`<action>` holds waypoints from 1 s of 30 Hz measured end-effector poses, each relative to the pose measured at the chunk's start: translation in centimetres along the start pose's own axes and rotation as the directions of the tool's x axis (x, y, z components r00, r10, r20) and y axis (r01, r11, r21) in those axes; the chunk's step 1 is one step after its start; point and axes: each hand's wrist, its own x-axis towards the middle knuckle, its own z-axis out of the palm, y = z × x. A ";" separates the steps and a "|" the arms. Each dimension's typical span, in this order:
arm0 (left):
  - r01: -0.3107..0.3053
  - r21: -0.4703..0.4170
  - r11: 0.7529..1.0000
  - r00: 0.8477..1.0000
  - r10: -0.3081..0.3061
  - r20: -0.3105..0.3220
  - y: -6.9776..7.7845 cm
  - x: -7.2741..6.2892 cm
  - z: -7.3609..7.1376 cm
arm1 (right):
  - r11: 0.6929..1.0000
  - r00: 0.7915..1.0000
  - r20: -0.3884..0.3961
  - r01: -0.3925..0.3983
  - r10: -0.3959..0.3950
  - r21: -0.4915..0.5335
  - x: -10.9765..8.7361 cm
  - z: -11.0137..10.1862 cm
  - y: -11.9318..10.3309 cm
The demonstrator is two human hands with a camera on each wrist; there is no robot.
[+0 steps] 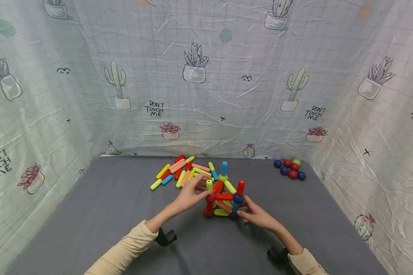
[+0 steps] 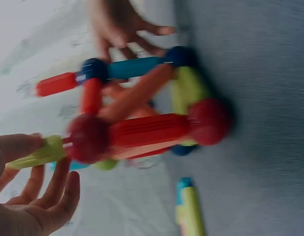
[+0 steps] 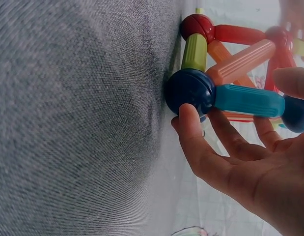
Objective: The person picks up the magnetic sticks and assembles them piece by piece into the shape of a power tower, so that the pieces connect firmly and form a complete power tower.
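A frame of magnetic rods and balls stands on the grey table. With thumb and fingers, my left hand (image 1: 191,193) pinches an upright yellow-green rod (image 2: 36,156) on top of a red ball (image 2: 88,138). At the frame's right side, my right hand (image 1: 259,217) has its fingers spread along the blue rod (image 3: 250,101); one fingertip touches the lower navy ball (image 3: 189,92). A red rod (image 1: 240,188) stands on the upper navy ball (image 1: 238,198). Behind it, a blue rod (image 1: 224,168) rises from a green ball (image 1: 223,178). Orange rods (image 2: 142,93) slant across the sides.
Loose rods (image 1: 177,166) in yellow, red, orange, green and blue lie behind and left of the frame. Several red, navy and green balls (image 1: 292,174) sit together at the back right. A cactus-print curtain (image 1: 206,95) surrounds the table's back and sides.
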 end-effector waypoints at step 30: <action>0.013 0.109 0.994 0.999 -0.018 0.049 -1.2 -1.5 1.5 | 0.679 0.767 -0.631 -0.526 0.117 -0.512 1.8 -19.3 10.9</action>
